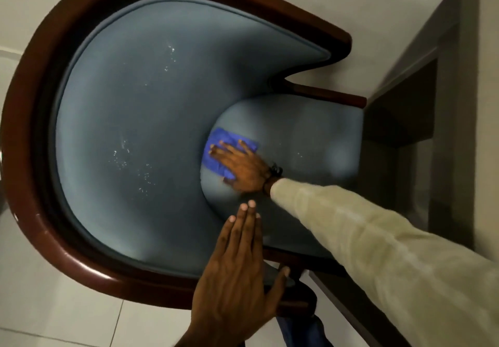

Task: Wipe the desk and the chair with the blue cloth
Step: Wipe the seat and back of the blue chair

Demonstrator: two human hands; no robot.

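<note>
Blue cloth (pixel 220 152) lies flat on the chair seat (pixel 310 141), near where the seat meets the curved padded backrest (pixel 129 120). It looks thin, soft and light, likely to slide or bunch on the smooth upholstery, so it seems best worked with a flat palm pressing its middle rather than pinched at an edge. The right hand (pixel 243 168) does just that: fingers spread and laid open over the cloth, pinning it to the seat without gripping it, the arm in a pale sleeve (pixel 378 252) reaching down from the lower right. The left hand (pixel 237 271) is also open and holds nothing, fingers together and flat, resting against the near edge of the chair by its dark wooden frame (pixel 29 130). Small pale specks dot the backrest. A desk (pixel 459 130) stands just beside the chair at right, over a light tiled floor (pixel 54 306).
</note>
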